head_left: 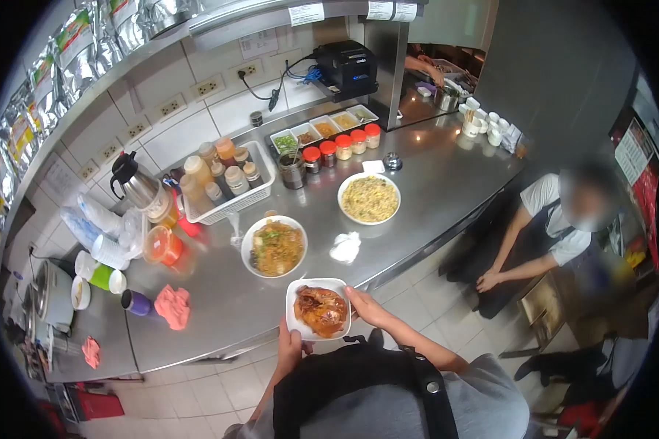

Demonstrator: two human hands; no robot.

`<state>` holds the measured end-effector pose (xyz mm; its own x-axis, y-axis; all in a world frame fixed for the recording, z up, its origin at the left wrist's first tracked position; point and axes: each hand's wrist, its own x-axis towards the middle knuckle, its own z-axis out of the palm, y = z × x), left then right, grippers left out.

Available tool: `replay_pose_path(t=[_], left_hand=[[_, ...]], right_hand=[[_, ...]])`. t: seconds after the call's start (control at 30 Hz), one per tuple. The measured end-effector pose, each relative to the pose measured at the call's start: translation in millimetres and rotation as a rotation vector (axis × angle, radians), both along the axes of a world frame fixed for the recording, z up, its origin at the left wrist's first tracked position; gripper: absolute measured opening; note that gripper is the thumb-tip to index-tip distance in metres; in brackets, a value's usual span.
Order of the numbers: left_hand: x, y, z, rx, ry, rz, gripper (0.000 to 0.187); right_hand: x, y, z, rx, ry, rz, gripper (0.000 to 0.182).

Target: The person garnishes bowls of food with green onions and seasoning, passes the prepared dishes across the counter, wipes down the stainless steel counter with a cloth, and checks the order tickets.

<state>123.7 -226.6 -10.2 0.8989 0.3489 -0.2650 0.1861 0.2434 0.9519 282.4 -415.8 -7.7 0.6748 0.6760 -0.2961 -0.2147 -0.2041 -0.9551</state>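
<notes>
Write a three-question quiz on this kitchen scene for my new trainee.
1. True or false: the left hand and the right hand both touch the square white dish.
2. Which colour are the lids on the row of small jars? A) green B) red C) blue
3. Fill in: the upright bottles beside the wall stand in a white ____.

Key: 1. true; 2. B; 3. basket

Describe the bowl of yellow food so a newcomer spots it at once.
On the steel counter, find the row of red-lidded jars. The round white bowl nearest them is it: its food is yellow, while the bowl to its left holds orange-brown food.
</notes>
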Motion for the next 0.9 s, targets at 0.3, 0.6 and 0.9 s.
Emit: replay_pose_path(t=[0.3,0.6,0.9], left_hand=[[81,-101,-11,-0.05,0.054,-0.072,0.059],[125,-96,-1,-0.065,0.022,-0.043,0.062],[128,68,-99,-0.094,-0.135,0.591,0.053]], right_hand=[[64,-107,7,-0.146,-0.457,-0.215,0.052],[119,-163,-15,-0.227,-0.52,-0.602,0.051],[208,-201,-49,-0.339,-0.715,-0.975,0.05]])
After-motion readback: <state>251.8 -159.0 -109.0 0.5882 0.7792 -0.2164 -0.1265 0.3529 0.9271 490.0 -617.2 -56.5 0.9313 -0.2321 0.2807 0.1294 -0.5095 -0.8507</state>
